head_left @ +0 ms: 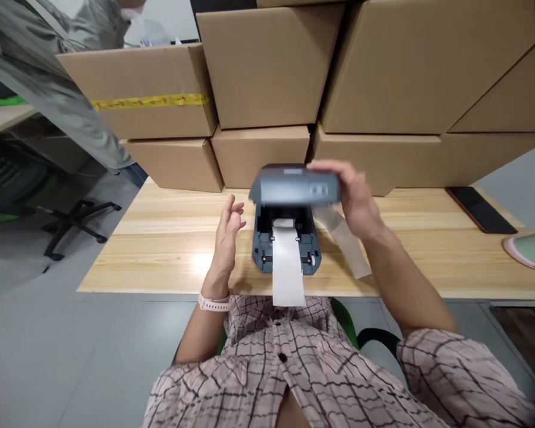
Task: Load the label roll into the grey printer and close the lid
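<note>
We've R hand (359,199) curled tight on the lid (279,190), up over the printer (263,245). Our L hand (226,238), empty w/ fingers loosely apart, is just L of printer; paper (288,267) runs out front.

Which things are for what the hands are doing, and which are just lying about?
For the job, it seems:
printer, its lid held partly open by the right hand
white paper strip out its front
probably the second strip beside it

Just lying about:
dark phone
greenish cup-like thing at right
cardboard boxes stacked behind
</note>
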`<state>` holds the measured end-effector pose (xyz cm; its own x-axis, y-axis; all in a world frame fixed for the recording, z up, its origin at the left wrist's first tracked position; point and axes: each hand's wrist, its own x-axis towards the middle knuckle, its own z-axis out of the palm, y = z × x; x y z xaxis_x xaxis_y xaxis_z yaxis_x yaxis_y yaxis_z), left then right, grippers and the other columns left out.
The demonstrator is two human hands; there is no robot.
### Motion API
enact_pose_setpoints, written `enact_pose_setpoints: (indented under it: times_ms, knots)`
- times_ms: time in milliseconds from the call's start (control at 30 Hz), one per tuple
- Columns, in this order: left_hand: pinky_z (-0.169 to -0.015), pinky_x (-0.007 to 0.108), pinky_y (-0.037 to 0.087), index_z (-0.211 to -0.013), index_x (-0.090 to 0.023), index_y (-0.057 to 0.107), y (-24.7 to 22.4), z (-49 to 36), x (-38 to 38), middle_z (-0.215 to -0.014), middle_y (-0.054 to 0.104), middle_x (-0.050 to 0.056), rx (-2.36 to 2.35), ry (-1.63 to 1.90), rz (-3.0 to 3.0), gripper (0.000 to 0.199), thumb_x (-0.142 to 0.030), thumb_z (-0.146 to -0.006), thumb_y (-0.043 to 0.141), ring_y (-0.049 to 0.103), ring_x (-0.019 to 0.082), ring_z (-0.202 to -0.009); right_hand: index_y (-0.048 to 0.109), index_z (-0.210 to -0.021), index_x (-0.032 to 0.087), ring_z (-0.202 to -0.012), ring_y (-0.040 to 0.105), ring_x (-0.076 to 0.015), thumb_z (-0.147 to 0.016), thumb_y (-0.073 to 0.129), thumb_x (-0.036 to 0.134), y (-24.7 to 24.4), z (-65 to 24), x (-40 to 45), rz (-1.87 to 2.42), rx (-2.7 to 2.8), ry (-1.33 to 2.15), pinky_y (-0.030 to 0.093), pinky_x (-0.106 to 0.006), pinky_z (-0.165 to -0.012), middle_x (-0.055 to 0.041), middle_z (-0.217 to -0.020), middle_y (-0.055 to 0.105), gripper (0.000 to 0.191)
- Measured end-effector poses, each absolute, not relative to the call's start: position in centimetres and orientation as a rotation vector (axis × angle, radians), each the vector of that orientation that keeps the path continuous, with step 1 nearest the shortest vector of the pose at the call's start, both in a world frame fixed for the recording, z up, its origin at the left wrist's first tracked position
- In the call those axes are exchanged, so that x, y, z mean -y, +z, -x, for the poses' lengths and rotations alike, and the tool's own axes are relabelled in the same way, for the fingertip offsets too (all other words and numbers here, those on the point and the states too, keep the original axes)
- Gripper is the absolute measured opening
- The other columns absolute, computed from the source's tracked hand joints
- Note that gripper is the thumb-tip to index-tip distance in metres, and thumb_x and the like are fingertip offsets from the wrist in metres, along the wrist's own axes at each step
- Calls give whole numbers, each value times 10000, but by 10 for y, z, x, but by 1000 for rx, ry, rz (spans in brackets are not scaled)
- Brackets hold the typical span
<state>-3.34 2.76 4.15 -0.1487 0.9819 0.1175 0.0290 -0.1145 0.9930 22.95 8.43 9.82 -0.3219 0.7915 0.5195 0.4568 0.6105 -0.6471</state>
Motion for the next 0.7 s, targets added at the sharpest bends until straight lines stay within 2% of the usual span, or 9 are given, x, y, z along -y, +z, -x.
enact_pose_setpoints:
  times_ms: [67, 133, 267, 400, 500, 633, 700]
  knots:
    - [-1208, 466, 392, -1619, -292, 340, 43, 27, -25, -1655, 420, 133, -1188, 1375, -1209, 733, -664, -996, 446, 398, 285, -1533, 596, -1414, 327, -1484, 486, -297, -1071, 231, 639, 85, -233, -44, 956, 2063, 479, 388, -594, -1228, -68, -1530, 590, 590]
    - [-1270, 477, 317, -1638, -301, 295, 41, 18, -21, -1713, 333, 111, -1137, 1302, -1201, 799, -650, -963, 541, 315, 294, -1585, 611, -1410, 313, -1526, 433, -291, -1080, 352, 563, 70, -234, -17, 977, 2192, 429, 323, -609, -1264, -66, -1571, 558, 488]
    - [-1297, 466, 296, -1652, -282, 255, 32, 4, -10, -1751, 241, 98, -1168, 1208, -1150, 962, -537, -864, 743, 254, 327, -1610, 535, -1501, 287, -1568, 366, -284, -1096, 358, 462, 46, -229, 4, 1069, 2246, 338, 339, -603, -1255, -84, -1637, 476, 476]
    - [-1269, 480, 351, -1655, -291, 230, 25, -1, -6, -1724, 306, 113, -1191, 1224, -1081, 963, -494, -867, 743, 340, 341, -1571, 524, -1502, 308, -1561, 374, -295, -1085, 362, 413, 27, -214, 6, 1067, 2073, 305, 367, -605, -1236, -74, -1603, 516, 460]
    - [-1268, 476, 345, -1628, -252, 292, 24, -3, -9, -1686, 377, 134, -1179, 1288, -1093, 933, -474, -849, 755, 386, 336, -1542, 569, -1441, 298, -1543, 398, -309, -1065, 364, 345, 14, -200, 6, 1044, 1896, 265, 362, -615, -1236, -77, -1549, 562, 431]
    - [-1250, 453, 350, -1573, -251, 380, 22, -4, -3, -1649, 429, 125, -1217, 1332, -1144, 815, -486, -872, 722, 411, 312, -1519, 628, -1351, 291, -1511, 437, -334, -1037, 347, 336, 6, -192, 6, 1089, 1825, 255, 364, -635, -1223, -80, -1492, 607, 424]
    - [-1188, 436, 407, -1513, -267, 451, 16, -1, 12, -1588, 488, 117, -1369, 1416, -1209, 688, -515, -910, 671, 482, 287, -1439, 635, -1342, 291, -1512, 434, -335, -1029, 348, 351, 7, -193, 6, 1117, 1849, 270, 359, -633, -1225, -76, -1491, 608, 430]
